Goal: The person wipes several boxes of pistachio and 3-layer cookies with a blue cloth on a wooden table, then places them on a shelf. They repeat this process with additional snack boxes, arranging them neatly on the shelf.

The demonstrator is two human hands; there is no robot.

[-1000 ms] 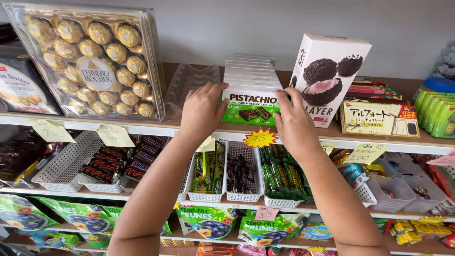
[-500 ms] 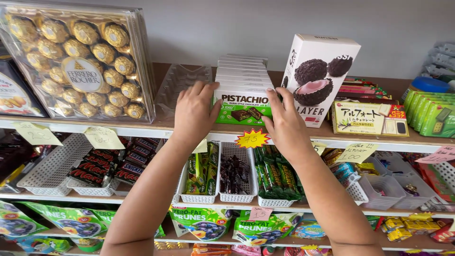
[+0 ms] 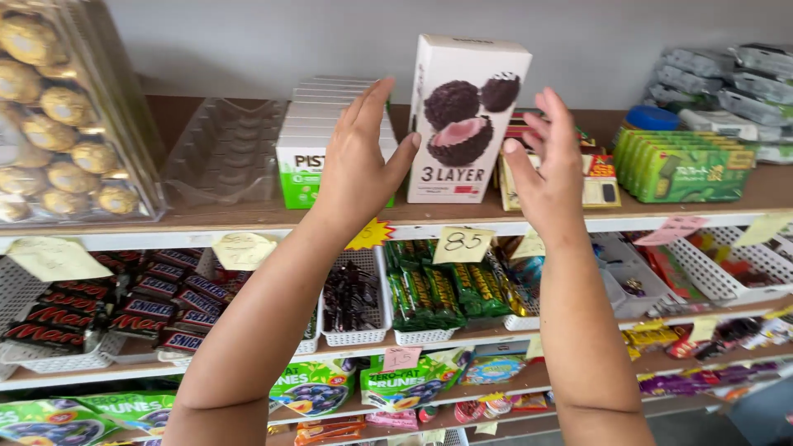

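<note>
While both arms stretch up toward the top shelf, the left hand is spread wide, fingers straight and together, thumb angled off toward two o'clock, holding nothing. It hovers in front of a row of white boxes with green fronts, covering the right part of the front box; whether the palm actually touches it, I cannot tell. Over to the right hand, at about three o'clock from the left: open too, fingers loosely fanned and slightly curled, nothing in its grasp. Between the two hands stands a tall white box, upright, printed with round dark chocolate pieces, clear of both palms. The left thumb tip sits just beside its lower left edge.

Moving outward, at nine o'clock from the left hand lies an empty clear plastic tray, and past it a clear case of gold-wrapped balls. At three o'clock from the right hand, a stack of green packets sits on the same shelf. Down at six o'clock, white baskets hold dark chocolate bars and green-wrapped bars, with handwritten yellow price tags clipped to the shelf edge.
</note>
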